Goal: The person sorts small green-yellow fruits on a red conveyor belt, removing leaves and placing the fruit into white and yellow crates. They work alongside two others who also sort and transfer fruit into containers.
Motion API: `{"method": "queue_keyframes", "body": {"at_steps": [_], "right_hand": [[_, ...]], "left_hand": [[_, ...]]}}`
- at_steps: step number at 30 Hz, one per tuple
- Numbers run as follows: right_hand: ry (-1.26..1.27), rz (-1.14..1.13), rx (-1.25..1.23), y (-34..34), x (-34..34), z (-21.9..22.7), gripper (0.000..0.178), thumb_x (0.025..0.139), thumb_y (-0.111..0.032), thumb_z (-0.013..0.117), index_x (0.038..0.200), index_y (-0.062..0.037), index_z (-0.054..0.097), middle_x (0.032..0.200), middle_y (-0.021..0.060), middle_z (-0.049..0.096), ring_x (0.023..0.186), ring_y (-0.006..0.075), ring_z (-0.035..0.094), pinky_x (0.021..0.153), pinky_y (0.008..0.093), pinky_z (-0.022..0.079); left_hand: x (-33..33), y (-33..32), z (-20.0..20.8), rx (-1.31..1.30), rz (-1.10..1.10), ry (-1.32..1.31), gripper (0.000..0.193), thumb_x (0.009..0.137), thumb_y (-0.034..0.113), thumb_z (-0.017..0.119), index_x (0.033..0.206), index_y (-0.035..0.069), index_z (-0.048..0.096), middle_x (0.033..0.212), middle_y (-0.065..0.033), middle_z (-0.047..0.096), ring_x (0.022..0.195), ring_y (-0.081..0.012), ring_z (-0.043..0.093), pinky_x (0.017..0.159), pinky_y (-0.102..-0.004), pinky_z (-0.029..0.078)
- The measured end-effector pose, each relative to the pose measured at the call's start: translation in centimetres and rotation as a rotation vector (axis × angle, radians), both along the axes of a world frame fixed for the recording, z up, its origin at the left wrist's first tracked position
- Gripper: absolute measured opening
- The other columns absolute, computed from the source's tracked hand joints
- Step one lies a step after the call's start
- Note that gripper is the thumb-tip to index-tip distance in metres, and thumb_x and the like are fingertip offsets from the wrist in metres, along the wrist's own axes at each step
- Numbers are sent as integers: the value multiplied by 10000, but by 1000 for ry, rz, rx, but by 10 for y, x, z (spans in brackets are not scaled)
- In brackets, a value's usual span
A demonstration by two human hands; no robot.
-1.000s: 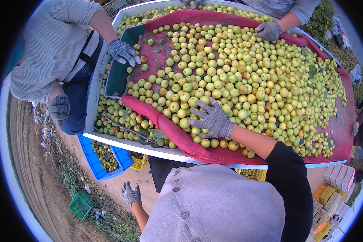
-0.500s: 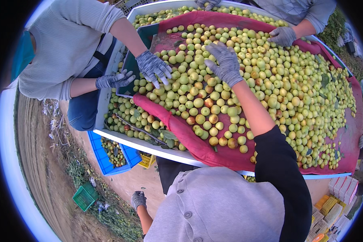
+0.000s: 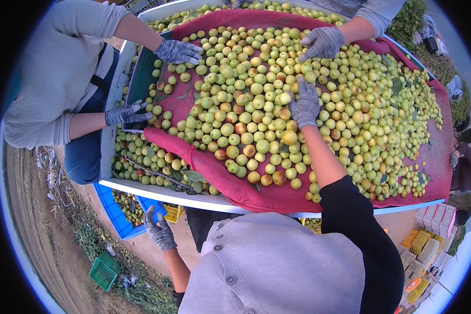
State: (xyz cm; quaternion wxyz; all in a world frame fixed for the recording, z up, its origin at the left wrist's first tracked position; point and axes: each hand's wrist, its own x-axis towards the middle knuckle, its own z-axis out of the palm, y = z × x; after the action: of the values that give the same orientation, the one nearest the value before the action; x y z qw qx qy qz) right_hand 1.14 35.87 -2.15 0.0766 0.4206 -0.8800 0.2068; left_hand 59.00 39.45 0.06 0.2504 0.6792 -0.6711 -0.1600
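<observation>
Both my hands wear grey gloves. My right hand [image 3: 304,107] is stretched over the sorting table, its fingers apart and touching small round yellow-green fruit [image 3: 256,89], some with red-brown patches, that look like jujubes or small apples. The fruit lies in a thick layer on a red cloth [image 3: 186,152]. Off the table's near side, my left hand [image 3: 159,230] is raised with fingers spread, holding nothing. It is closest to a blue crate [image 3: 110,209] with fruit in it.
A co-worker's gloved hands [image 3: 178,51] [image 3: 125,113] work at the left end. Another's gloved hand [image 3: 324,43] reaches in from the far side. The table's white rim [image 3: 167,198] borders a trough of fruit with a twig. A green crate [image 3: 104,270] and stacked crates [image 3: 429,248] stand on the ground.
My right hand has come down nearer to me onto the fruit. My left hand has risen and opened. The left co-worker's far hand has drawn back; the far-side hand has reached further in.
</observation>
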Motion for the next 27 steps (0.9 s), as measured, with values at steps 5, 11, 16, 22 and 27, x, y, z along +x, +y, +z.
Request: {"method": "queue_keyframes", "body": {"at_steps": [5,11,16,22,27], "right_hand": [[22,220,-130,-21,79,2,415,883,-396,597,1237,-181,620,1408,108,472,1286,352,437,1095,460,346],[42,418,-233,55,15,47,397,891,-337,599,1223,-121,624,1279,113,591,1201,297,545,1047,437,401],[280,-361,-353,192,-133,96,356,931,-247,611,1257,-104,614,1244,129,624,1142,293,589,1017,398,442],[285,-332,54,241,-133,75,444,831,-418,676,1213,-191,661,1246,92,632,1138,284,588,1035,419,408],[50,-28,-80,197,-53,47,554,804,-337,727,1313,-167,590,1270,121,573,1180,295,549,1027,407,446]], "left_hand": [[-164,-69,49,-305,-572,13,321,848,71,639,1168,53,625,1145,-139,617,1112,-328,563,997,-439,426],[-231,-60,48,-26,-948,-57,538,808,208,721,1301,86,547,1292,-170,550,1218,-360,502,1057,-441,394],[-224,-56,36,-48,-926,-122,638,765,283,769,1319,66,538,1293,-170,562,1213,-340,519,1046,-443,408],[-232,-64,34,54,-960,-204,479,787,218,717,1254,170,617,1248,-143,589,1138,-336,549,1018,-449,409],[-238,-66,28,76,-900,-182,513,795,179,716,1288,127,585,1287,-143,571,1185,-339,525,1042,-438,405]]}}
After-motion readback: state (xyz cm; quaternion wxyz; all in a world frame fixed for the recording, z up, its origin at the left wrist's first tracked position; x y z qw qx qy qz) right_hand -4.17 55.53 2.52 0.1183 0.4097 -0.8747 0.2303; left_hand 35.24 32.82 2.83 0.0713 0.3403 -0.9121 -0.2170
